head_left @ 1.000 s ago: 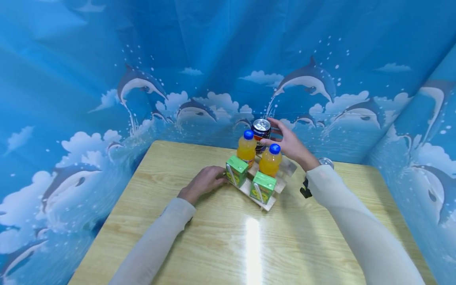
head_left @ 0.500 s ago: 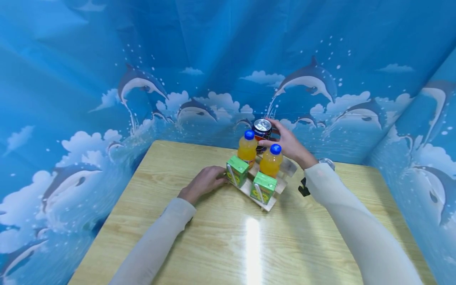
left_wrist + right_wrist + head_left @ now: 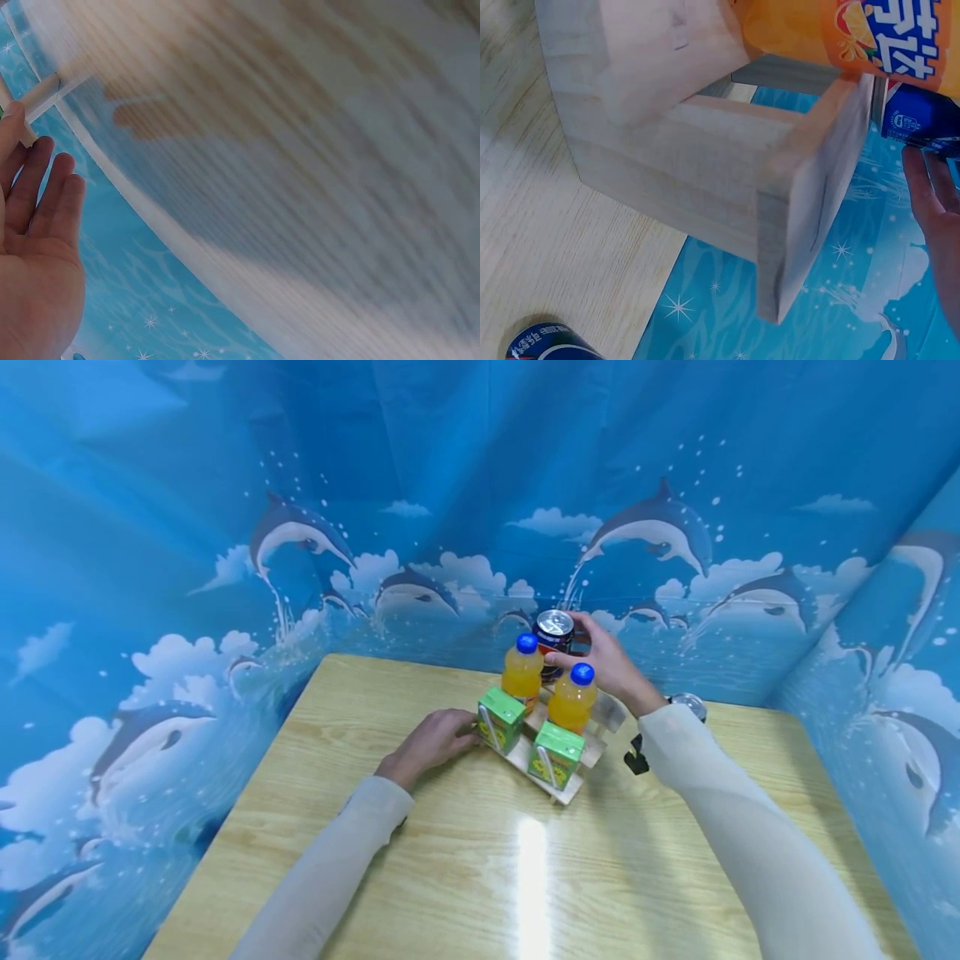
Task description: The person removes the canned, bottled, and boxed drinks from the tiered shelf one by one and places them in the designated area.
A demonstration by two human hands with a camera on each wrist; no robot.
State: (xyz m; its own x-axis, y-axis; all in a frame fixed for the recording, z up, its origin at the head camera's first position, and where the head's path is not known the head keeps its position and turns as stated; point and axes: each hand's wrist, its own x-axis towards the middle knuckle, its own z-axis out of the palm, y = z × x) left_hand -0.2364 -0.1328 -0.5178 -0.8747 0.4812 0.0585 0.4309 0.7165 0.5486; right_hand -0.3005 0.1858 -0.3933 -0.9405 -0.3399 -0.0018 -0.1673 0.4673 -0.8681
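Observation:
My right hand (image 3: 606, 660) grips a dark soda can (image 3: 554, 625) at the back, top step of a small stepped wooden rack (image 3: 520, 755). In the right wrist view, fingers (image 3: 919, 184) lie along the blue can (image 3: 919, 116), right at the rack's raised end. Two orange drink bottles with blue caps, a left one (image 3: 521, 675) and a right one (image 3: 572, 703), stand on the middle step. On the front step are two green juice boxes, one left (image 3: 500, 718) and one right (image 3: 555, 756). My left hand (image 3: 437, 742) pinches the rack's left end between thumb and fingers.
A second can (image 3: 688, 703) stands on the wooden table (image 3: 360, 877) behind the right forearm; its dark blue top (image 3: 551, 343) shows in the right wrist view. A blue dolphin-print curtain (image 3: 420, 518) rises along the table's back and sides.
The right wrist has shifted very slightly left, with the can still in that hand's grip. The left hand, the rack, the bottles and the boxes stay as they were.

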